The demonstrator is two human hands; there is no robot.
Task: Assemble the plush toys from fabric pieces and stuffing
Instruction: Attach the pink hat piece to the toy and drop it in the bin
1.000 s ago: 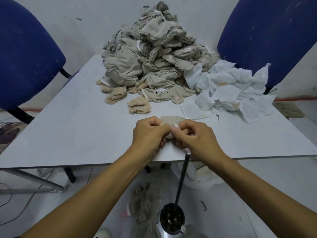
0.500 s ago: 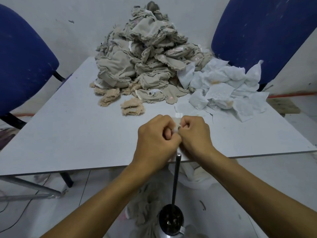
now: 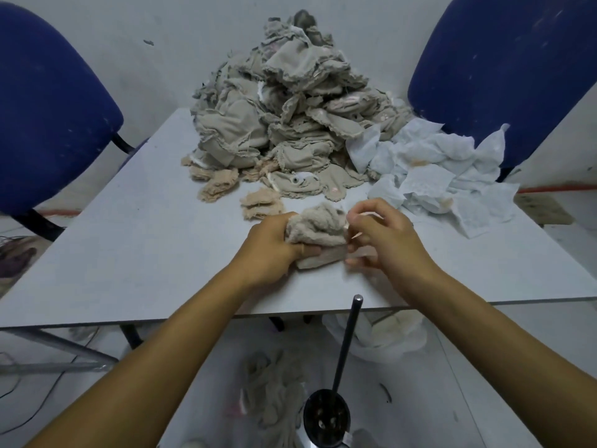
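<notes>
My left hand (image 3: 274, 250) grips a beige fuzzy plush piece (image 3: 318, 226) against the white table (image 3: 145, 253), near its front edge. At the piece's right end my right hand (image 3: 384, 240) pinches a thin whitish strip of backing; its exact hold is partly hidden by the fingers. A tall heap of beige-grey fabric pieces (image 3: 287, 118) fills the back of the table. Small tan pieces (image 3: 261, 203) lie in front of the heap. Crumpled white backing sheets (image 3: 449, 176) spread at the right.
Blue chairs stand at the back left (image 3: 48, 118) and back right (image 3: 510, 69). A metal rod on a round base (image 3: 347, 344) rises just before the table's front edge. Fabric (image 3: 274, 392) and a white bag (image 3: 381, 334) lie on the floor.
The hands were clenched together over the small piece; now they have drawn apart, and the plush piece shows bunched in my left hand while my right pulls the strip to the right.
</notes>
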